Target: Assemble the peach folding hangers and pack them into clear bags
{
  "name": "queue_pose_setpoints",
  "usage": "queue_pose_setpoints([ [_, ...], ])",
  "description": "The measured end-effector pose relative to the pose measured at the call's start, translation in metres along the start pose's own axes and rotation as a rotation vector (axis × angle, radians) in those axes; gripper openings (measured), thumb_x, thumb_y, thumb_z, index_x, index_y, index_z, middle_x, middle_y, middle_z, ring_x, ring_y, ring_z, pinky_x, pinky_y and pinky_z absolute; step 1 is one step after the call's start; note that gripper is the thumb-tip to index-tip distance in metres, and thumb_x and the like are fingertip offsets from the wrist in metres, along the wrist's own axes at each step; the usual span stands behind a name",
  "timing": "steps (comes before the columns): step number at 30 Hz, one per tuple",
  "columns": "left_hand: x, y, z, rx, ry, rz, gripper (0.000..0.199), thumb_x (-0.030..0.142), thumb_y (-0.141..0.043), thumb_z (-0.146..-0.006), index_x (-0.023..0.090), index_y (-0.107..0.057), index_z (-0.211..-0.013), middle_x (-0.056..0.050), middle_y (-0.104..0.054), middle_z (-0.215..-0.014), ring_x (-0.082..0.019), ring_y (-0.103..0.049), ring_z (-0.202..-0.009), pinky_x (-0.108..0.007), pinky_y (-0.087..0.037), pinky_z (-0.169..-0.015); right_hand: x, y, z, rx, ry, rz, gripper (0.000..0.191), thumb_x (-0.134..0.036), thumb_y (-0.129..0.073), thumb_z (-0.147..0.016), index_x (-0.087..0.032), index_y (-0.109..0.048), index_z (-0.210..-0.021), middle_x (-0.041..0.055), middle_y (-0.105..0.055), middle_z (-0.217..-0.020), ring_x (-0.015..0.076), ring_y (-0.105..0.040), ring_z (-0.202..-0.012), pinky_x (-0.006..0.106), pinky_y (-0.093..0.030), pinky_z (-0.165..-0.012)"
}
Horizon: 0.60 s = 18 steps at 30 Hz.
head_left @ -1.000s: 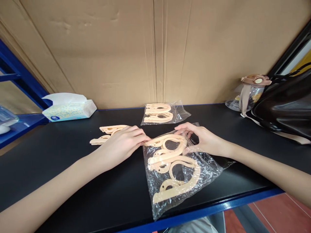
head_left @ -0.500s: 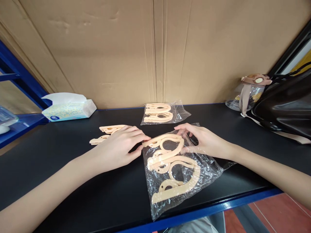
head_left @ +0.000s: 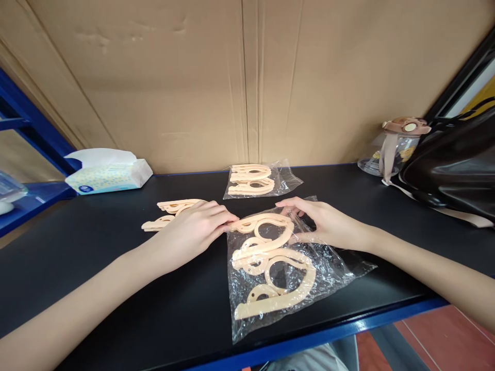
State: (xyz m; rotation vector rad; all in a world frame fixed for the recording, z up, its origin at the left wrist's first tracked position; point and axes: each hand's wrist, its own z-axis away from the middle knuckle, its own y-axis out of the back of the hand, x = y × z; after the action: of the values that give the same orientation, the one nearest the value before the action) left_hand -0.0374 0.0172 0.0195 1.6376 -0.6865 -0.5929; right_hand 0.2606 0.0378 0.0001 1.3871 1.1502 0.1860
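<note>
A clear plastic bag [head_left: 247, 330] with beige folding hangers [head_left: 276, 306] inside lies near the table's front edge. My left hand [head_left: 201, 224] pinches the bag's upper left edge, close to the end of the top hanger. At the bag's upper right, my right hand [head_left: 325, 224] curls around the plastic, thumb and fingers on either side of the hanger's rounded end. Loose beige folding hangers [head_left: 158, 224] rest just beyond my left hand, partly hidden by it.
Farther back lies another clear bag of beige folding hangers [head_left: 251, 180]. A tissue pack [head_left: 108, 172] stands at the back left. On the right are a strapped water bottle [head_left: 406, 147] and a black bag [head_left: 456, 175]. Brown cardboard [head_left: 174, 93] rises behind the black table [head_left: 185, 309].
The near bag's lower part has shifted slightly left. My left thumb has closed in toward the fingers at the bag's edge. My right hand stays nearly in place.
</note>
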Motion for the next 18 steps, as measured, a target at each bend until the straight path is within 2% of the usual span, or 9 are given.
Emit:
queue_pose_setpoints([
  [4, -0.001, 0.001, 0.001, 0.013, -0.014, -0.029, 0.034, 0.023, -0.032, -0.098, 0.022, -0.059, -0.118, -0.004, -0.066, -0.11, -0.02, -0.058, -0.097, -0.037, -0.046, -0.085, 0.001, 0.001, 0.001, 0.005, -0.001, -0.048, 0.065, -0.048, -0.064, -0.08, -0.026, -0.039, -0.136, 0.0051, -0.064, -0.112, 0.019, -0.06, -0.092, 0.04, -0.049, -0.086],
  [9, -0.003, 0.005, 0.003, 0.045, -0.007, -0.111, 0.036, 0.019, -0.031, -0.096, 0.021, -0.058, -0.12, -0.006, -0.062, -0.116, -0.023, -0.056, -0.105, -0.04, -0.045, -0.088, 0.001, 0.0, 0.001, 0.024, -0.013, 0.011, 0.062, -0.046, -0.063, -0.082, -0.025, -0.039, -0.135, 0.0049, -0.065, -0.109, 0.0195, -0.06, -0.09, 0.041, -0.05, -0.084],
  [13, -0.017, 0.016, 0.012, 0.053, 0.094, -0.221, 0.036, 0.036, -0.038, -0.097, 0.018, -0.057, -0.121, -0.011, -0.056, -0.128, -0.03, -0.05, -0.117, -0.049, -0.042, -0.095, -0.001, 0.0, 0.001, 0.011, -0.021, 0.055, 0.061, -0.045, -0.062, -0.083, -0.025, -0.038, -0.136, 0.0047, -0.064, -0.109, 0.0197, -0.059, -0.091, 0.04, -0.049, -0.083],
  [16, -0.038, 0.023, 0.028, -0.027, 0.194, -0.232, 0.06, 0.055, -0.047, -0.09, 0.013, -0.046, -0.134, -0.014, -0.047, -0.139, -0.035, -0.041, -0.128, -0.053, -0.039, -0.101, -0.001, 0.001, 0.002, 0.003, -0.019, 0.086, 0.061, -0.044, -0.062, -0.084, -0.024, -0.038, -0.136, 0.0045, -0.065, -0.108, 0.0198, -0.059, -0.092, 0.04, -0.048, -0.085],
  [18, -0.055, 0.027, 0.041, -0.089, 0.213, -0.249, 0.072, 0.059, -0.051, -0.087, 0.012, -0.038, -0.14, -0.015, -0.043, -0.143, -0.037, -0.037, -0.132, -0.054, -0.037, -0.103, -0.001, 0.001, 0.002, 0.003, -0.017, 0.112, 0.061, -0.043, -0.062, -0.084, -0.024, -0.038, -0.136, 0.004, -0.065, -0.107, 0.0199, -0.059, -0.092, 0.04, -0.047, -0.085],
])
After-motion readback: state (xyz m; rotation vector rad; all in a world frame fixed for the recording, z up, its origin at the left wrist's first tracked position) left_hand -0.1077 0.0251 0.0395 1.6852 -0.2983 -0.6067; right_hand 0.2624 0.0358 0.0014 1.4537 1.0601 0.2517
